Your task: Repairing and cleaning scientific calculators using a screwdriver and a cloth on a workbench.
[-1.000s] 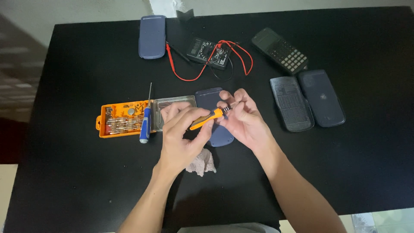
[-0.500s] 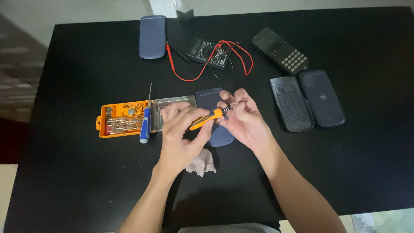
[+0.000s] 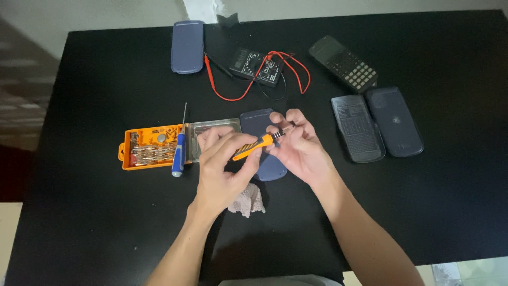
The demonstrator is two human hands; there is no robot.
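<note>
My left hand (image 3: 225, 169) grips the orange and black handle of a small screwdriver (image 3: 254, 146) above the black table (image 3: 106, 228). My right hand (image 3: 299, 145) pinches the screwdriver's metal tip end between its fingertips. Under both hands lies a dark blue calculator back cover (image 3: 262, 139), partly hidden. A crumpled greyish cloth (image 3: 248, 201) lies just below my left hand.
An orange bit case (image 3: 151, 148) with its clear lid open sits at the left, a blue-handled screwdriver (image 3: 179, 153) lying across it. Farther back are a blue cover (image 3: 187, 46), a multimeter (image 3: 255, 66) with red leads, a black calculator (image 3: 344, 63), and two dark calculator parts (image 3: 375, 127).
</note>
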